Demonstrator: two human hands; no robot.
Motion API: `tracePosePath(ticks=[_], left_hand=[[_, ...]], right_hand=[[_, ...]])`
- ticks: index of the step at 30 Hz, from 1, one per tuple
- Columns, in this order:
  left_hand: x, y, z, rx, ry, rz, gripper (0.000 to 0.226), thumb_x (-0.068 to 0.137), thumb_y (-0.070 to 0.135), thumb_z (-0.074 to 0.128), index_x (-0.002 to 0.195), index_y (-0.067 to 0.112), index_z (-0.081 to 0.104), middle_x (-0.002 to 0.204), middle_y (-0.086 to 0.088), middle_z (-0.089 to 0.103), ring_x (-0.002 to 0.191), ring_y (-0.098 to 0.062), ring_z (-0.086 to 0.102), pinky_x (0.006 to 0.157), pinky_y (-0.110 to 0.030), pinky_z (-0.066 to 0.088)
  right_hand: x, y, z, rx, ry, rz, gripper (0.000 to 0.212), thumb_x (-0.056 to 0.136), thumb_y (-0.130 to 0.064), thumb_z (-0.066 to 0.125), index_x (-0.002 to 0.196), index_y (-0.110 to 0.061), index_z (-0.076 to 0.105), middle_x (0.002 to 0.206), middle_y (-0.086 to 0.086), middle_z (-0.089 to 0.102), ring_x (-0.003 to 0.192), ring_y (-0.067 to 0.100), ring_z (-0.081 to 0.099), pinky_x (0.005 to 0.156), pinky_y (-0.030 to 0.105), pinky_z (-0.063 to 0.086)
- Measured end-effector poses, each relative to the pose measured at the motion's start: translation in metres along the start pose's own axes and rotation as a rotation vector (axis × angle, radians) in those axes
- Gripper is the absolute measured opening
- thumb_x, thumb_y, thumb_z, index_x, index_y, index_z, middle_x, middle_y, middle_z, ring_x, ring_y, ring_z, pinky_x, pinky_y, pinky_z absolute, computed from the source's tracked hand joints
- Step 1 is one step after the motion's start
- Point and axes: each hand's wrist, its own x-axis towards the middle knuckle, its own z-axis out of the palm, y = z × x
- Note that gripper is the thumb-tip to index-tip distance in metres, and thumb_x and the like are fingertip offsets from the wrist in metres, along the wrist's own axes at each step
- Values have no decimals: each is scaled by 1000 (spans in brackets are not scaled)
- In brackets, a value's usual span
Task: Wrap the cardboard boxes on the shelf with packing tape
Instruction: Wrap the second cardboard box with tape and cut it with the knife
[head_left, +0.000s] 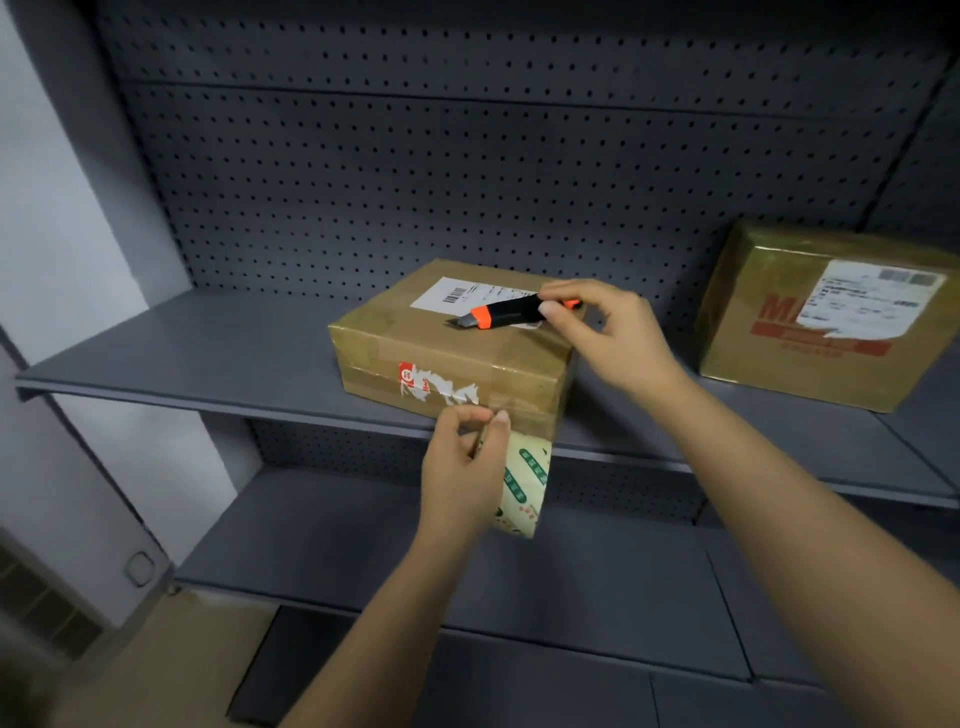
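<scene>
Grey steel shelf (208, 358), pegboard (467, 156) behind. Two cardboard boxes sit on it, well apart, both closed and glossy with tape; contents hidden. Near box (447, 353) stands mid-shelf at the front edge, with a white label (457, 293) on top and a torn sticker on its front. Right box (810, 332) stands at far right. Your left hand (457, 467) grips the tape roll (524, 483) just below the near box's front right corner, with a strip running up to that corner. Your right hand (618, 332) pinches a cutter (511, 312) over the lid, blade end pointing left.
</scene>
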Motion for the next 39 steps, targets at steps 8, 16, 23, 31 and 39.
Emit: tracePosePath(ticks=[8,16,23,31,39], left_hand=[[-6,4,9,126,224,50,9,94,30,63,92,22,66,64,1,65,57,-3,60,49,-15,44],[-8,5,22,194,402,61,11,93,30,62,88,25,69,56,7,58,55,-8,55,50,-21,43],[-8,5,23,202,370,36,10,94,22,56,92,20,66,39,15,42,38,-2,37,40,-15,33],[-9,11,17,170,259,-6,9,94,25,55,93,22,63,77,-4,65,64,-15,58,57,-30,46],[-9,7,5,142,178,32,6,95,29,56,94,26,60,86,-6,69,69,-17,61,63,-33,49]], right_hand=[[53,26,15,-333,-479,-59,57,98,-27,55,150,-16,36,156,5,34,144,20,29,116,26,18],[54,16,4,-410,-398,-187,43,101,-39,47,137,-16,48,129,9,53,120,26,47,98,38,39],[-4,-8,-28,-238,-304,-305,35,105,-37,31,127,-16,47,101,2,58,88,23,57,71,39,47],[-54,-29,-41,-324,-337,-230,33,101,-47,37,113,-17,43,103,3,57,86,26,57,67,41,49],[-92,-38,-31,-573,-333,-210,32,100,-44,40,112,-17,51,94,1,56,81,26,60,61,40,51]])
